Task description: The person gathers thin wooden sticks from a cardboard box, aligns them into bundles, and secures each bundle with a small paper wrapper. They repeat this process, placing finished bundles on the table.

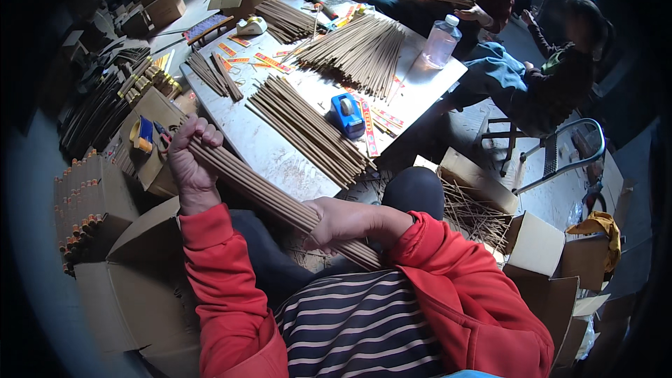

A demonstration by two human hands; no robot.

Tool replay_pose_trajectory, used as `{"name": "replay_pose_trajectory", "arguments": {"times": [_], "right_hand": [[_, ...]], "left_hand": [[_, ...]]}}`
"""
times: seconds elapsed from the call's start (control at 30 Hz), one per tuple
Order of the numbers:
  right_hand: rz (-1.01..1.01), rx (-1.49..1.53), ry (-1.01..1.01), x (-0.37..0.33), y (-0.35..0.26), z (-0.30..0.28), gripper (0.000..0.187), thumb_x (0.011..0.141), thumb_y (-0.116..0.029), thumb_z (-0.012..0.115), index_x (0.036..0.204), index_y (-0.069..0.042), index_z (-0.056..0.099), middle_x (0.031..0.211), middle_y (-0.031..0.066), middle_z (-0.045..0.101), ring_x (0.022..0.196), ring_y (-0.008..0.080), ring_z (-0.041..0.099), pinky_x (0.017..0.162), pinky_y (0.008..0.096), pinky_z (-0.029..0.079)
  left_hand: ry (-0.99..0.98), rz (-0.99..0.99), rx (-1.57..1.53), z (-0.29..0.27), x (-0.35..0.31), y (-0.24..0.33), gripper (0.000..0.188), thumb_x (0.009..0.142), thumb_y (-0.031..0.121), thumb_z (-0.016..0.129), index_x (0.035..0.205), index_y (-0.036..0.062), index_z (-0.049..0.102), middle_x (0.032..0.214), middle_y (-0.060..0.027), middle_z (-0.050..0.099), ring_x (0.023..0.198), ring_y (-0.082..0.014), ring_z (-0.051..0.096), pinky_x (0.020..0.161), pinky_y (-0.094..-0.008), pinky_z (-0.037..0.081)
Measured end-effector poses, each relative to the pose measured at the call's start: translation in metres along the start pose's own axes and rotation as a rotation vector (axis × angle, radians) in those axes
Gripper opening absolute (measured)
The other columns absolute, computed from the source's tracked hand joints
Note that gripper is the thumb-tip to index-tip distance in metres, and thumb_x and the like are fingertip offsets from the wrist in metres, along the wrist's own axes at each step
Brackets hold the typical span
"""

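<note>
A bundle of long brown incense sticks (259, 189) slants across my lap, from upper left to lower right. My left hand (194, 161) is closed round its upper end. Lower down, my right hand (343, 222) wraps round the same bundle, near its lower end. Just beyond, on the white table (308, 168), lies a loose row of the same sticks (308, 126). A blue tape dispenser (348, 115) stands at the right of that row. Farther back a big fanned pile of sticks (357, 52) spreads over the table.
Red and yellow paper labels (271, 63) lie scattered on the table, with a clear bottle (441, 42) at its right. Open cardboard boxes (140, 301) stand at my left. Broken sticks (472, 213) fill a box at my right. Two people sit across the table, one holding sticks (451, 0).
</note>
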State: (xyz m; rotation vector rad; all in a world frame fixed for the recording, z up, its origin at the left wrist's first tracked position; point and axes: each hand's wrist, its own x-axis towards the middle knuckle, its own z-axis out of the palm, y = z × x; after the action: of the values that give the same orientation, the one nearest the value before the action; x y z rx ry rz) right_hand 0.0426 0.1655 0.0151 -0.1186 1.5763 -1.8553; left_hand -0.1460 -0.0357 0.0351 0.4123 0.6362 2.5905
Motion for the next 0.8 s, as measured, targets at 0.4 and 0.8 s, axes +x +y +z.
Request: {"name": "replay_pose_trajectory", "arguments": {"times": [0.4, 0.8], "right_hand": [[0.069, -0.322, 0.373, 0.013, 0.008, 0.004, 0.022, 0.073, -0.009, 0.064, 0.085, 0.001, 0.049, 0.064, 0.0089, 0.057, 0.054, 0.0186, 0.058, 0.048, 0.0307, 0.047], [-0.058, -0.061, 0.282, 0.024, 0.004, -0.009, 0.023, 0.071, -0.003, 0.062, 0.089, 0.001, 0.049, 0.065, 0.0068, 0.054, 0.051, 0.0148, 0.055, 0.048, 0.0272, 0.048]], "left_hand": [[0.424, 0.163, 0.324, -0.004, 0.008, -0.029, 0.012, 0.077, 0.006, 0.063, 0.08, 0.0006, 0.053, 0.063, -0.0089, 0.054, 0.052, -0.0202, 0.056, 0.051, -0.0325, 0.049], [0.235, -0.137, 0.151, 0.029, -0.035, -0.1, 0.008, 0.079, 0.004, 0.06, 0.076, 0.0072, 0.053, 0.063, -0.0033, 0.052, 0.056, -0.0164, 0.052, 0.055, -0.0311, 0.046]]}}
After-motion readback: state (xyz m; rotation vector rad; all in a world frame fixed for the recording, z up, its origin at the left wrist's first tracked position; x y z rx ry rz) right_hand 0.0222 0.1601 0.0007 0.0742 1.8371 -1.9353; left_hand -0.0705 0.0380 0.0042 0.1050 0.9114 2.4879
